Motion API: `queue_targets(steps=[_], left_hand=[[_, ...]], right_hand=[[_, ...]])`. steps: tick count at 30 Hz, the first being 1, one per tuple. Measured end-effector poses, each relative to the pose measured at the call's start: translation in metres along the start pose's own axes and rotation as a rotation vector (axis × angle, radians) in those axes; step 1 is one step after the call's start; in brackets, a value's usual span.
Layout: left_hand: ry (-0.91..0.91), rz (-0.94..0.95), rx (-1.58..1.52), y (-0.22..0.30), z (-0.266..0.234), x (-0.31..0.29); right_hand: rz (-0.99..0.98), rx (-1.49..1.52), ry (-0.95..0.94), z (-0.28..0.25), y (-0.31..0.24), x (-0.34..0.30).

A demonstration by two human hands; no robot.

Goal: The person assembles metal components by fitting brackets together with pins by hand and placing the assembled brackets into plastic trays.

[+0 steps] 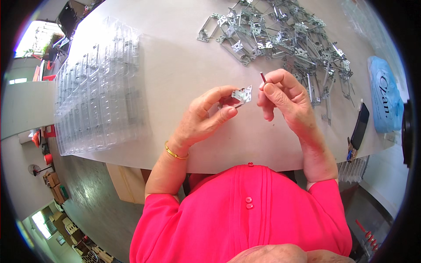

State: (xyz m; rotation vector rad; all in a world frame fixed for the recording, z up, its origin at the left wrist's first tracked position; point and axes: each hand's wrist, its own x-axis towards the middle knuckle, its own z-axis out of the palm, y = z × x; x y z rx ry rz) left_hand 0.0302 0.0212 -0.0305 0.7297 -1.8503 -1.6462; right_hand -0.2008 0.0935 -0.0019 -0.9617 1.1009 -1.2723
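Observation:
My left hand is closed on a small silvery metal bracket, whose punched end sticks out past the fingertips; the palm side of the part is hidden. Close by on the right, my right hand pinches a thin dark reddish rod between thumb and forefinger. The rod points up and is apart from the bracket. Both hands are above the pale table. Beyond my right hand lies a loose heap of similar metal brackets and linkages, tangled together.
Clear plastic trays are at the table's left. To the right lie a black phone, a light-blue plastic bag and a small tool near the table's edge. A cardboard box stands below the table.

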Motion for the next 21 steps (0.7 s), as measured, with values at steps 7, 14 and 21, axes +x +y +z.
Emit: queue_targets(steps=[7,14,21], left_hand=[[-0.023,0.333,0.706,0.004,0.003,0.007],[0.204,0.308,0.913,0.001,0.008,0.009],[0.086,0.252,0.712,0.015,0.024,-0.005]], right_hand=[[-0.080,-0.134,0.057,0.001,0.008,-0.001],[-0.085,-0.161,0.110,-0.003,0.010,0.005],[-0.080,-0.128,0.093,0.016,0.005,0.025]])
